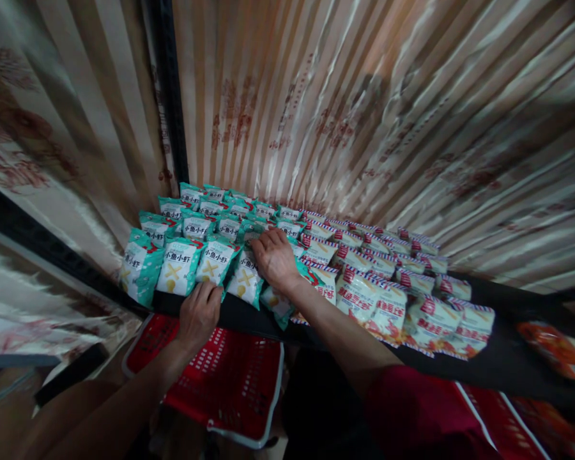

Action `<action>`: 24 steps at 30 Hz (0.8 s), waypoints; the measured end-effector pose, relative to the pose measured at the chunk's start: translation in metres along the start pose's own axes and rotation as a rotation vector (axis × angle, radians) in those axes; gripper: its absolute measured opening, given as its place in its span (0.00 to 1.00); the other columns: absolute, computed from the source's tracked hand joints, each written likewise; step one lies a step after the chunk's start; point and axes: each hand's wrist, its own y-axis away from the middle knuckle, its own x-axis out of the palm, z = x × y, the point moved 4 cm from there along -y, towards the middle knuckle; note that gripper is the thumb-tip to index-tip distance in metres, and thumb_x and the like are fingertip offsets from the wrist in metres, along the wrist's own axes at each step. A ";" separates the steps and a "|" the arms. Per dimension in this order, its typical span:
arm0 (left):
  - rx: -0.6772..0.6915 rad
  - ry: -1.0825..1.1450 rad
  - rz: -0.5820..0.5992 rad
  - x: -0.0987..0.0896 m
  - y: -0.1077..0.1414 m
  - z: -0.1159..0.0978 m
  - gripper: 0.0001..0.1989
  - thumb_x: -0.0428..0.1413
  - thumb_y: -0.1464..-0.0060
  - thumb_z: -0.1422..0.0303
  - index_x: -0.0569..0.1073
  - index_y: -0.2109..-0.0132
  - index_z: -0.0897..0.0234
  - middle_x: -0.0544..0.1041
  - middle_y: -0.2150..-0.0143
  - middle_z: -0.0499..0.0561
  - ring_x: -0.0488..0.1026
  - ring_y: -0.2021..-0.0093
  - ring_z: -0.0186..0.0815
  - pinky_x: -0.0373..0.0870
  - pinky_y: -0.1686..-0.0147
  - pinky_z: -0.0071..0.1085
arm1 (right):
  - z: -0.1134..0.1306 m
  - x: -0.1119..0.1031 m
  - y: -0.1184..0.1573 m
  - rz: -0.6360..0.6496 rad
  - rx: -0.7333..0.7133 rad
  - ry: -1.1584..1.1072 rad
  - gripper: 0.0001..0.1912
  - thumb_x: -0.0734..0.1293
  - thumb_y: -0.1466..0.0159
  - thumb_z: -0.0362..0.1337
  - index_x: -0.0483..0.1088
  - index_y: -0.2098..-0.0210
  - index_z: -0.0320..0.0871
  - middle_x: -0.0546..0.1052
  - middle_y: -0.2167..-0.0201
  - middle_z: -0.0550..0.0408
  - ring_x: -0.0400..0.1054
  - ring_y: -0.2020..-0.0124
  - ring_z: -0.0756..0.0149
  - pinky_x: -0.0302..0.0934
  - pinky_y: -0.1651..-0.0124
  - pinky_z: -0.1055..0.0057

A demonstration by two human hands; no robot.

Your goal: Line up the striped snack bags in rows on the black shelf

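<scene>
Rows of teal-and-white snack bags [176, 263] stand on a dark shelf [239, 314]. My right hand [274, 257] reaches in among them, its curled fingers over the top of a bag [245, 278] in the front part; whether it grips one is hidden. My left hand [200, 313] rests at the shelf's front edge, just below another teal bag [215, 260]. Its fingers are bent down and close together, and what they touch, if anything, cannot be made out.
White snack bags with red print [359, 295] fill the shelf to the right. Below the edge sits a red plastic basket [211, 390]. An orange packet [553, 348] lies far right. Striped printed sheeting [287, 96] hangs behind, beside a dark upright post [172, 96].
</scene>
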 end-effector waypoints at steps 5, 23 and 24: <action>-0.008 0.001 0.019 0.001 0.001 0.000 0.07 0.48 0.43 0.74 0.70 0.67 0.65 0.71 0.69 0.51 0.67 0.66 0.37 0.64 0.66 0.31 | -0.003 -0.001 0.001 -0.050 -0.028 0.013 0.09 0.59 0.37 0.29 0.71 0.65 0.39 0.73 0.70 0.49 0.62 0.60 0.59 0.50 0.43 0.58; 0.283 0.161 -0.023 0.002 -0.001 -0.046 0.23 0.51 0.45 0.75 0.63 0.42 0.61 0.66 0.41 0.53 0.54 0.37 0.48 0.56 0.42 0.47 | -0.004 0.000 0.000 -0.044 -0.013 -0.061 0.11 0.58 0.35 0.31 0.71 0.62 0.43 0.75 0.66 0.51 0.63 0.57 0.60 0.51 0.42 0.54; 0.282 0.170 0.009 0.005 -0.002 -0.048 0.23 0.50 0.45 0.75 0.63 0.42 0.61 0.64 0.40 0.54 0.52 0.36 0.49 0.55 0.41 0.48 | -0.004 -0.002 0.000 -0.050 -0.008 -0.080 0.11 0.58 0.36 0.31 0.71 0.60 0.43 0.75 0.64 0.52 0.63 0.56 0.60 0.51 0.42 0.55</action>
